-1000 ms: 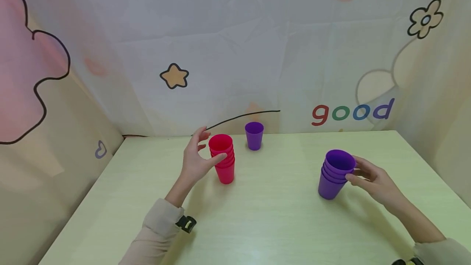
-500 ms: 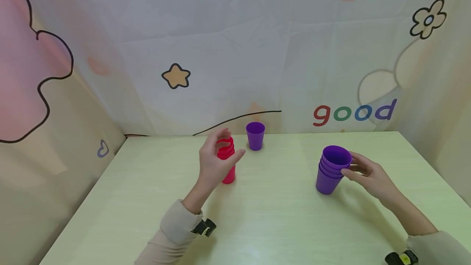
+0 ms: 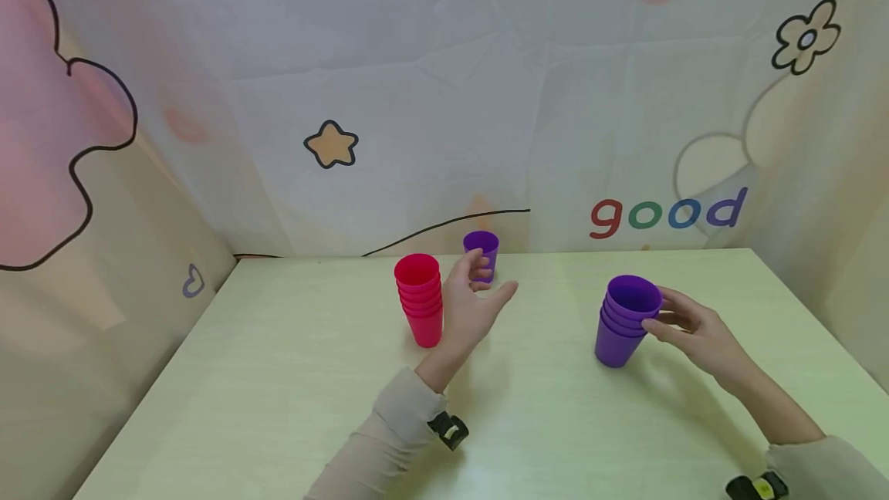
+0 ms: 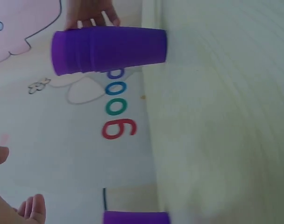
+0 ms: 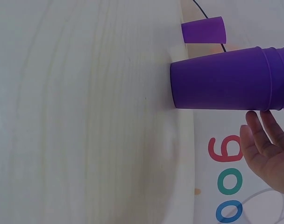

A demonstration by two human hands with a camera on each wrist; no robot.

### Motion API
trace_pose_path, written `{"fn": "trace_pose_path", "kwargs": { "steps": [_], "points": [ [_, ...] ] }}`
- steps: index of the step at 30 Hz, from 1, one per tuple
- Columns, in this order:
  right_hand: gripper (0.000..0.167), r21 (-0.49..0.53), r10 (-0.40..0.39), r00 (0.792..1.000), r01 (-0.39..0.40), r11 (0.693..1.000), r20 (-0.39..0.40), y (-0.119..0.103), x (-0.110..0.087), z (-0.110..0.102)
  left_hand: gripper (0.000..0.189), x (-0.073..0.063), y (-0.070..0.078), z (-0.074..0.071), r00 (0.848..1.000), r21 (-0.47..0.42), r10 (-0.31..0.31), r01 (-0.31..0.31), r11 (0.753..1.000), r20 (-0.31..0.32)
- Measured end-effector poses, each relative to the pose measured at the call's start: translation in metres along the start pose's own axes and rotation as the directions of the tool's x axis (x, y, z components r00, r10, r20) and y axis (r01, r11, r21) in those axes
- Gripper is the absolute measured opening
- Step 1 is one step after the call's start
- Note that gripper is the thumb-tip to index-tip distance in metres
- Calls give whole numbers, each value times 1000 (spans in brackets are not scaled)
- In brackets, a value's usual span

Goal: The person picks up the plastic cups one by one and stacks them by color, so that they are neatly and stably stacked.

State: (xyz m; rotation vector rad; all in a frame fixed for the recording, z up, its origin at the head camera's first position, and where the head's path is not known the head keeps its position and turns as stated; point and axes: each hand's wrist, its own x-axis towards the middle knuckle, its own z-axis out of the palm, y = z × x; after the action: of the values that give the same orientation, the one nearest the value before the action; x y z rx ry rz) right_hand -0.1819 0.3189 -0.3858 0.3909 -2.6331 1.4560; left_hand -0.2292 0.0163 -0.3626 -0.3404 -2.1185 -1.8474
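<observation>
My left hand (image 3: 472, 303) is between a stack of red cups (image 3: 425, 322) and a single purple cup (image 3: 489, 241). Its fingers are loosely bent, thumb held apart, with nothing in the grasp; in the head view they overlap the single cup's lower part. That cup (image 4: 136, 218) also shows at the bottom of the left wrist view. On the right, my right hand (image 3: 704, 342) pinches the upper side of a stack of purple cups (image 3: 614, 342), thumb at the rim and fingers behind. The stack (image 5: 216, 84) stands upright in the right wrist view, fingertips (image 5: 252, 119) right at its side.
The pale wooden table (image 3: 278, 407) runs back to a printed cloth backdrop (image 3: 417, 60), which also hangs along both sides. The red stack stands to the left of my left forearm, and the single purple cup is near the table's back edge.
My left hand has moved right, from beside the red stack, past its front, to the single purple cup. The right hand and purple stack shifted slightly left and back, then stayed put.
</observation>
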Motion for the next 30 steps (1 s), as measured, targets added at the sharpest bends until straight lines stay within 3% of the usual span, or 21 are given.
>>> {"fn": "trace_pose_path", "kwargs": {
  "steps": [4, 8, 13, 19, 23, 30],
  "points": [
    [52, 6, -1, 1000, 0, 1000, 5, 1, -1, -1, 63, 9, -14, 19, 995, 26, -43, 46, 999, -91],
    [52, 0, 9, 1000, -9, 1000, 5, 0, -1, -2, 64, 20, -28, 30, 977, 67, -79, 94, 993, -197],
    [52, -2, 15, 1000, -15, 1000, -1, 0, -1, -2, 67, 31, -40, 39, 938, 72, -159, 190, 979, -307],
    [52, 8, 13, 1000, -13, 1000, 11, 0, 2, 0, 65, 45, -51, 44, 882, 88, -164, 225, 970, -442],
    [51, -4, 11, 1000, -11, 1000, 9, -1, 1, 0, 65, 54, -55, 47, 860, 100, -194, 270, 958, -472],
    [52, -2, 6, 1000, -6, 1000, 9, -1, -1, -2, 67, 66, -61, 48, 847, 134, -251, 350, 927, -469]
  ]
}}
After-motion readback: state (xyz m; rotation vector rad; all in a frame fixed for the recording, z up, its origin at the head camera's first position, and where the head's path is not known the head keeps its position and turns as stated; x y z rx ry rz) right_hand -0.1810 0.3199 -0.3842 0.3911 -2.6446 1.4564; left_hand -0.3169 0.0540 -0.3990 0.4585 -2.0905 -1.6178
